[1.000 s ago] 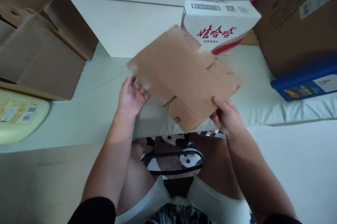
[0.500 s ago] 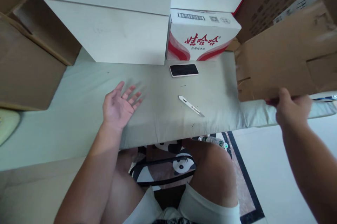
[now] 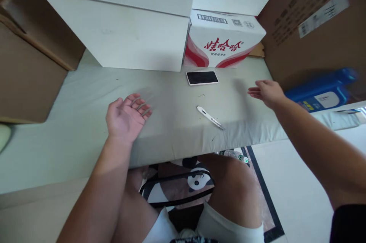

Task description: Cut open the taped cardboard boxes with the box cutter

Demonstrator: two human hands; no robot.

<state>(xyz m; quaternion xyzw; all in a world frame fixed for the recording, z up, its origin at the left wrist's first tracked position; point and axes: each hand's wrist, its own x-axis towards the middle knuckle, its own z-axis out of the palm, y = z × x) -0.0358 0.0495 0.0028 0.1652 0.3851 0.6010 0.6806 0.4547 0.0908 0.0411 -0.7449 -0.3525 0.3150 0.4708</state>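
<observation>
My left hand (image 3: pixel 127 118) rests palm up over the pale cloth-covered surface (image 3: pixel 168 121), its fingers loosely spread and nothing in it. To the right, my right hand (image 3: pixel 267 92) is held above the cloth with its fingers stretched out and empty. Between the two hands lies a white utility knife (image 3: pixel 210 117), slanting toward the front edge. Behind the knife is a smartphone (image 3: pixel 202 78) with a dark screen. A blue bottle-shaped container (image 3: pixel 323 92), somewhat blurred, is just beyond my right wrist, partly hidden by the forearm.
A white and red carton (image 3: pixel 225 47) stands at the back beside large white boxes (image 3: pixel 122 37). Brown cardboard boxes flank the surface at left (image 3: pixel 28 71) and right (image 3: pixel 309 37). A clear plastic bottle (image 3: pixel 236 155) lies below the front edge.
My right hand has let go of the flattened cardboard piece, which is out of view, and moved left over the cloth. The blue container has come into sight. My left hand has barely shifted.
</observation>
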